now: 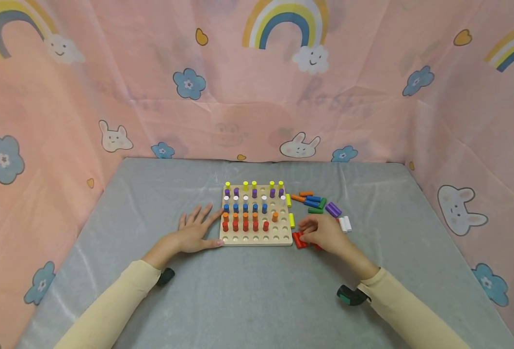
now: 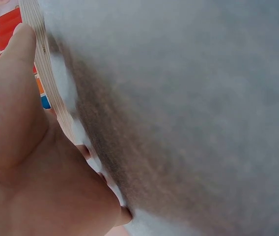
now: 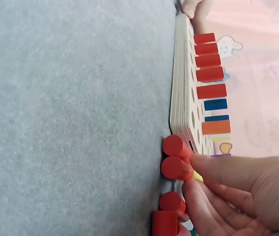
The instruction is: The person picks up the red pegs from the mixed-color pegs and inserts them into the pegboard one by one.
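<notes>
A wooden peg board (image 1: 257, 241) holds rows of yellow, purple, white, blue, orange and red pegs. My left hand (image 1: 193, 232) lies flat with fingers spread, its thumb and fingertips at the board's left edge. In the left wrist view, the thumb rests against the board's side. Beyond the board's right edge, my right hand (image 1: 324, 234) is over a small group of loose red pegs. Its thumb and index finger pinch a red peg (image 3: 174, 167), which lies beside another red peg (image 3: 173, 145) near the board's corner. The other fingers are curled behind.
Loose purple pegs (image 1: 333, 209), white pegs (image 1: 345, 224), blue pegs (image 1: 312, 204), an orange peg (image 1: 306, 193) and a green peg (image 1: 315, 211) lie right of the board. A yellow peg (image 1: 291, 220) lies along its right edge. Patterned pink cloth (image 1: 257, 111) hangs around the grey table (image 1: 257, 300).
</notes>
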### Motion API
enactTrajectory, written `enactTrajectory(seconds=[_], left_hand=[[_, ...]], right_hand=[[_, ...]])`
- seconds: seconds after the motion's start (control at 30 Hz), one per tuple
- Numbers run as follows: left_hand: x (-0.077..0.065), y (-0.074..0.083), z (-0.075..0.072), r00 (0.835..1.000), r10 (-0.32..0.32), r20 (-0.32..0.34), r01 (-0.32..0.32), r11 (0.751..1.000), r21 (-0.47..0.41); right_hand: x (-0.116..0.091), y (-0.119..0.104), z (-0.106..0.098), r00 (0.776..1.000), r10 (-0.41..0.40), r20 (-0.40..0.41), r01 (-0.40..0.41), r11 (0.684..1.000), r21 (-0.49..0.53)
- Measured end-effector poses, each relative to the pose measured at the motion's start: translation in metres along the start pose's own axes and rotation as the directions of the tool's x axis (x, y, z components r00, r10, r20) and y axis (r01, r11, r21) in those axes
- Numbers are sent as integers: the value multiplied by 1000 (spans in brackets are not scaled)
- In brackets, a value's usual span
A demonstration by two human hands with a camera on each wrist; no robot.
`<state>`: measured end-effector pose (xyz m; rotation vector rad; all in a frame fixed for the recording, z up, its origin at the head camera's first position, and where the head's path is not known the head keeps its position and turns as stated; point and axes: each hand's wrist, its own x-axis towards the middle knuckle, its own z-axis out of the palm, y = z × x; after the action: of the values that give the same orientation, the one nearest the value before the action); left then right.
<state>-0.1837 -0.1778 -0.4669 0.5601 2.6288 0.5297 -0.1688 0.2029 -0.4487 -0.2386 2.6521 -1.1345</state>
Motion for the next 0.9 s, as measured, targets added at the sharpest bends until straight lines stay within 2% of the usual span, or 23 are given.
enactTrajectory(seconds=[0.2,0.5,0.73,0.9], left_hand=[[2,-4,4,1000,8,-5,-8,1000,-5],[-4,3,-3,1000,14,-7,-14,1000,24],[-5,4,-3,1000,9,-11,-9,999,34],[-4,3,-2,1000,6,-10,-6,999,31]], right_hand=[[1,-2,2,998,-59,26,60,997,-48],[-2,-5,3,995,-84,61,91,988,-122],[-3,-2,1,995,-73,72,80,992,-95],[0,1,-4,995,-63,80,74,987,-140]])
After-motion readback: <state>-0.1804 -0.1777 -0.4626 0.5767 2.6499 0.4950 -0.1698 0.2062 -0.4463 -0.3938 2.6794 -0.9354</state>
